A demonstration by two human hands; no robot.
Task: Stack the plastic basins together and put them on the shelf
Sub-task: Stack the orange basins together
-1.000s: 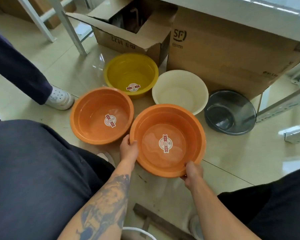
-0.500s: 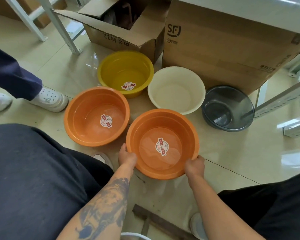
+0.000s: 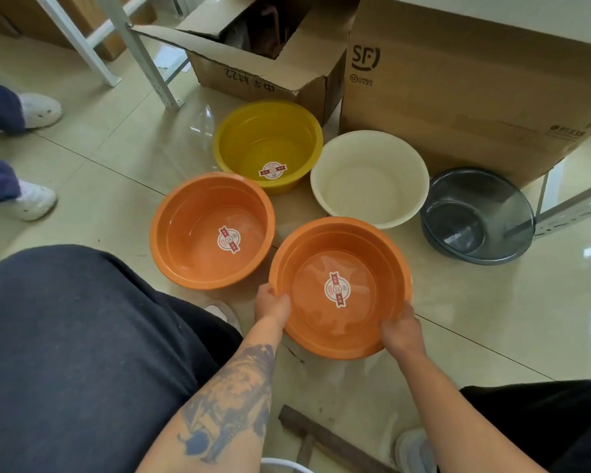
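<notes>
Orange plastic makes up the near basin (image 3: 340,288), and both hands are on it. The left hand (image 3: 273,303) is clamped on its near-left rim, with the thumb inside the wall. The right hand (image 3: 401,327) is clamped on its near-right rim. The basin sits tipped a little toward the person, low over the floor (image 3: 492,319), and I cannot tell if it is touching the floor.

A second orange basin (image 3: 212,230) sits just beside it on the left. A yellow basin (image 3: 268,145) and a cream basin (image 3: 369,179) sit behind, near the cardboard boxes (image 3: 458,83). A dark grey basin (image 3: 476,216) leans to the right of the cream one. No basin is inside another yet.

These basins look thin, light and empty, so one should lift easily. The plastic looks smooth and shiny, so it may slip. The walls will likely bend a bit if squeezed. The rolled rim is the best place to hold, one hand on each side. The two orange ones look the same size, so they should nest well.
</notes>
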